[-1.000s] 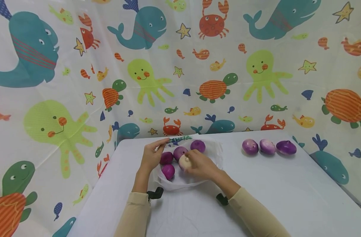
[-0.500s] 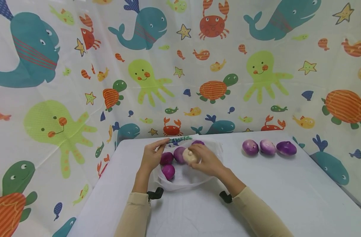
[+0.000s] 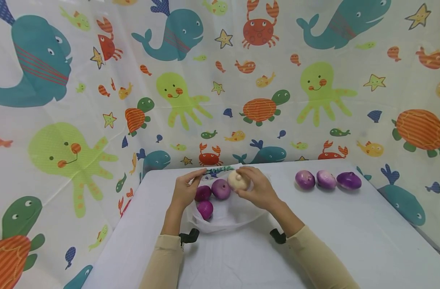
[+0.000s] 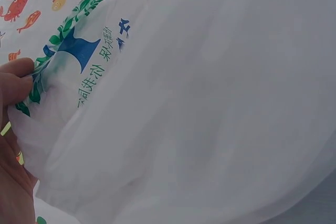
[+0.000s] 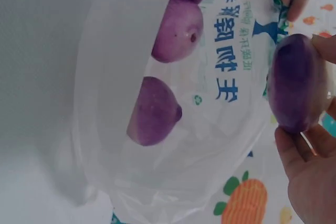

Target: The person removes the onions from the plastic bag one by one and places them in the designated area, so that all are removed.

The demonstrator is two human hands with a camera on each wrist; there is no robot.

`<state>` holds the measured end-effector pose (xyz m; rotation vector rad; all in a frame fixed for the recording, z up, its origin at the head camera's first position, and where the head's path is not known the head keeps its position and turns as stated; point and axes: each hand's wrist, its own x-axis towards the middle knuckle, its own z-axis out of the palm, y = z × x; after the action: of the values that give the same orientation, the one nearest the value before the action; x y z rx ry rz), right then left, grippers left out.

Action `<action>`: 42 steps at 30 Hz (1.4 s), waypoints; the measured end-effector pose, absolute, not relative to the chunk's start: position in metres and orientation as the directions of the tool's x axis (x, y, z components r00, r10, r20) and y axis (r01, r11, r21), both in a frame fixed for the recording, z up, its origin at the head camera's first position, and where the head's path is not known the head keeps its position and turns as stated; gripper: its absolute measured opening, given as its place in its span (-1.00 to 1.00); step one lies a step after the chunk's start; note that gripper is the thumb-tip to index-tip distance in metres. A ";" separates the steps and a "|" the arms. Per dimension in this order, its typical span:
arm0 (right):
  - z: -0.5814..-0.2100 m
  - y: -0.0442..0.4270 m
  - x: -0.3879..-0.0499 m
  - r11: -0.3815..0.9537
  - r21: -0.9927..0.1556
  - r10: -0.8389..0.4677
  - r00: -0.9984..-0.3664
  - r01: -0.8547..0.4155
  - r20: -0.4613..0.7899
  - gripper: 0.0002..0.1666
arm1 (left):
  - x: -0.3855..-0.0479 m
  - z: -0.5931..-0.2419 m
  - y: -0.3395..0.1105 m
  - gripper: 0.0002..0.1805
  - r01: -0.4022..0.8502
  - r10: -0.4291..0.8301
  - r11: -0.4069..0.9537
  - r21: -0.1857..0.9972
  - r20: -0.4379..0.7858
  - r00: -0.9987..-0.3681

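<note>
1. Onion (image 3: 239, 180), purple + cream, is in R hand (image 3: 257, 188), thumb & fingers gripping its sides. Pos.: at far side of bag (image 3: 234, 218); above or inside rim, can't tell.
2. Bag: thin, translucent white plastic, crinkled. L hand (image 3: 185, 190) pinches its printed edge btwn thumb & fingers.
3. Print, R wrist view: big blue Chinese chars (image 5: 226, 40), smaller green chars (image 5: 245, 38), tiny green recycling-type mark (image 5: 197, 99). L wrist view: green chars look reversed; not fully legible. Also green leaf border (image 4: 65, 30) & blue tree-like shape (image 4: 77, 48).
4. Head view gives held onion's cream face w/ small nub; R wrist view gives smooth purple flank, oval.
5. Head view: three purple onions (image 3: 221, 189) in bag, round. R wrist view adds one w/ pointed tip.
6. Right of bag, well apart: row of three glossy onions (image 3: 326, 179) on white tablecloth (image 3: 349, 233).
7. Bg: fabric-like backdrop (image 3: 205, 100), sea-animal prints. Sleeves (image 3: 163, 257) beige.
</note>
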<state>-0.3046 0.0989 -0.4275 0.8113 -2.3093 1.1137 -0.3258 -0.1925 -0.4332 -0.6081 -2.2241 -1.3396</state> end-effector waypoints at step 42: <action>-0.418 0.154 -0.324 0.578 -0.606 -0.098 -0.784 -0.546 0.613 -0.27 | -0.326 -0.434 -0.191 -0.68 0.572 0.119 0.400 0.716 0.578 -0.807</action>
<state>-0.3242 0.1539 -0.4185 0.5134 -2.2851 1.1279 -0.3259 -0.1913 -0.4336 -0.5916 -2.2240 -1.3909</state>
